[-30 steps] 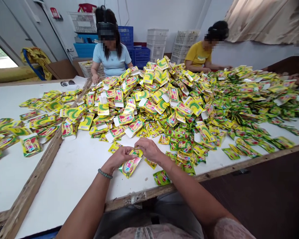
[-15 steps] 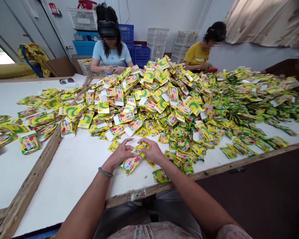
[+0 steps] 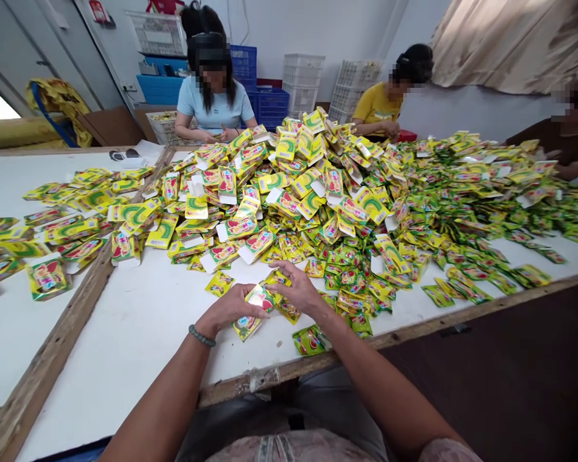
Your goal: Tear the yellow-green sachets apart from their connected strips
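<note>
My left hand (image 3: 234, 308) is closed around a small yellow-and-green printed carton (image 3: 246, 327), thumb across its front and fingers behind. The carton tilts, its upper end toward my right hand (image 3: 298, 292). Between the right thumb and fingers, at that upper end, is a small yellow sachet (image 3: 276, 278); whether part of it is inside the carton I cannot tell. Loose yellow sachets lie close by, one sachet (image 3: 219, 283) beyond my left hand and another sachet (image 3: 289, 310) under my right. Near the table edge rests a green sachet (image 3: 309, 340) beside my right forearm.
A large heap of printed cartons (image 3: 286, 199) rises ahead, with green sachets (image 3: 462, 212) spreading right. More cartons (image 3: 48, 277) lie left, across a raised wooden strip (image 3: 72, 327). Three other people sit around the table; crates (image 3: 304, 74) stand behind.
My left hand has shifted its grip, its thumb now lower across the carton's front. My right fingers have opened slightly and drawn up to the right. The view has shifted a little.
</note>
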{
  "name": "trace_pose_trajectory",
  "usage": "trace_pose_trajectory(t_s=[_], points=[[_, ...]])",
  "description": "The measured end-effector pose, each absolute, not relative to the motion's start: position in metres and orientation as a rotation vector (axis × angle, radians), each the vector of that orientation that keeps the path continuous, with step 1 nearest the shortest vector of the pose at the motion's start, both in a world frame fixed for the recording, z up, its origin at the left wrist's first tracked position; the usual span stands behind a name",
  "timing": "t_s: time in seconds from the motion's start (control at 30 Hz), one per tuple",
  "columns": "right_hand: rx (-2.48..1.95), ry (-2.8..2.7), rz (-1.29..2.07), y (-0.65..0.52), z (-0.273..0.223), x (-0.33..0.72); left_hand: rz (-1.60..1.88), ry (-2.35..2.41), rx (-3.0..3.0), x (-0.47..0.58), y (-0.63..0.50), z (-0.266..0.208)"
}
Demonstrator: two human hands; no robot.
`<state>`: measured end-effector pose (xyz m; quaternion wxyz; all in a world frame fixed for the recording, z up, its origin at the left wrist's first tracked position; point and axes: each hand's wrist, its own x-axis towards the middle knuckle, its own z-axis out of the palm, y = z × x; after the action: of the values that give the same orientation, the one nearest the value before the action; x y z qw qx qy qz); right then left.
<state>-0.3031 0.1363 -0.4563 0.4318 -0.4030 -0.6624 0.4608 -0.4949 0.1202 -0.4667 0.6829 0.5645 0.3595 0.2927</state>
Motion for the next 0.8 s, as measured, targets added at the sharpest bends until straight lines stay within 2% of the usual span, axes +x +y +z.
trace_pose_trajectory(t_s=[0.13, 0.23, 0.43, 0.6, 0.7, 0.8], points=[[-1.007, -1.501, 1.184, 0.137, -0.453, -0.304, 0.570, 0.637, 1.014, -0.498, 0.117, -0.465], [-1.032, -1.486, 1.070, 0.136, -0.451, -0.304, 0.497, 0.528, 0.924, -0.498, 0.115, -0.468], [-1.115, -1.880, 0.753, 0.131, -0.441, -0.296, 0.481, 0.542, 0.920, -0.500, 0.115, -0.474], [-1.021, -2.080, 0.492, 0.125, -0.438, -0.303, 0.479, 0.510, 0.892, -0.503, 0.115, -0.475], [-1.039, -2.043, 0.510, 0.120, -0.441, -0.310, 0.525, 0.539, 0.891, -0.501, 0.115, -0.473], [-1.132, -1.913, 0.725, 0.116, -0.442, -0.309, 0.583, 0.620, 0.949, -0.495, 0.114, -0.468]])
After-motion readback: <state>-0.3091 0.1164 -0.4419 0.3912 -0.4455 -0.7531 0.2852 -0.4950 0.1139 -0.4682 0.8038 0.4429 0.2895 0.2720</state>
